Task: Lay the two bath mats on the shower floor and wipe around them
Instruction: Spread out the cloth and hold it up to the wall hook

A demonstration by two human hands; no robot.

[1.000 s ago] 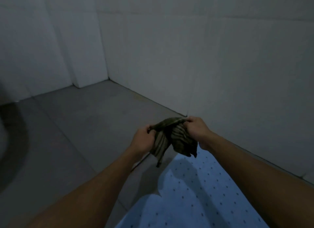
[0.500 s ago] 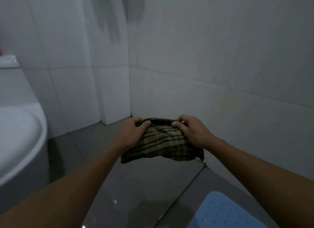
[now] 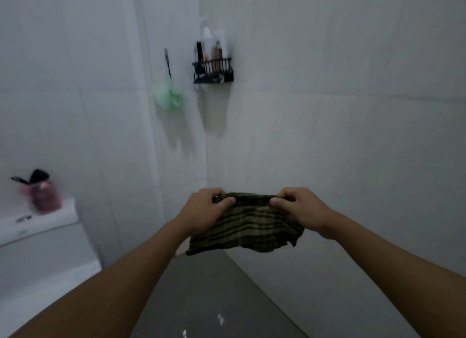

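A dark green striped cloth (image 3: 245, 228) hangs spread between my two hands in front of the shower corner. My left hand (image 3: 205, 209) pinches its upper left edge and my right hand (image 3: 300, 209) pinches its upper right edge. The cloth droops below them, above the grey floor (image 3: 209, 297). No bath mat shows in this view.
White tiled walls meet in a corner ahead. A black wall caddy (image 3: 213, 70) holds bottles, and a green bath sponge (image 3: 167, 95) hangs beside it. At the left stands a white toilet tank (image 3: 37, 237) with a pink cup (image 3: 46, 195) on top.
My view has tilted up from the floor to the walls, so the blue mat has dropped out of sight. The bunched cloth has been pulled open between both hands.
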